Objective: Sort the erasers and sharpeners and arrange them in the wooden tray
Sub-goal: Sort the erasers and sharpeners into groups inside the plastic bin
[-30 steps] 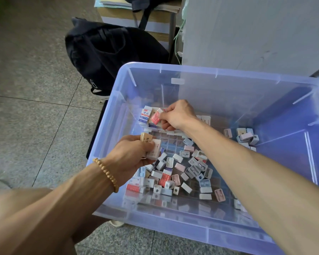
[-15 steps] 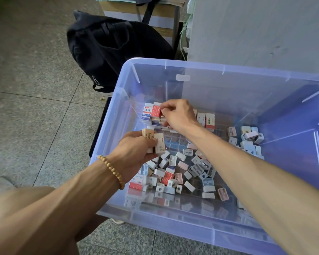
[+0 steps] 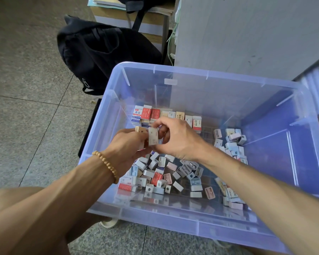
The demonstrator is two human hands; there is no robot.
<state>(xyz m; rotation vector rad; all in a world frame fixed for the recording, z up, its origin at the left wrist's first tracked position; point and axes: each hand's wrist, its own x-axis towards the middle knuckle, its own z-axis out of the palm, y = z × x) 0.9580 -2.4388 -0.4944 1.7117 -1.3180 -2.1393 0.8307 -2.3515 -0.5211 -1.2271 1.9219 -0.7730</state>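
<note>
Both hands meet above the middle of the translucent blue bin [image 3: 201, 223]: the left hand [image 3: 126, 150] curls round a few tan erasers [image 3: 140, 130], while the right hand [image 3: 175, 138] pinches a white eraser [image 3: 153, 136] between thumb and fingers. A row of upright erasers [image 3: 166, 115] lines the bin's far wall, and loose sharpeners and erasers [image 3: 173, 173] cover its floor, partly hidden by the forearms. A black backpack [image 3: 99, 50] lies on the floor beyond the bin's far left corner.

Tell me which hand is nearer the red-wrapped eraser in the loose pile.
Left. The left hand hovers just above-left of the red-wrapped eraser; the right hand is farther, up and right.
</note>
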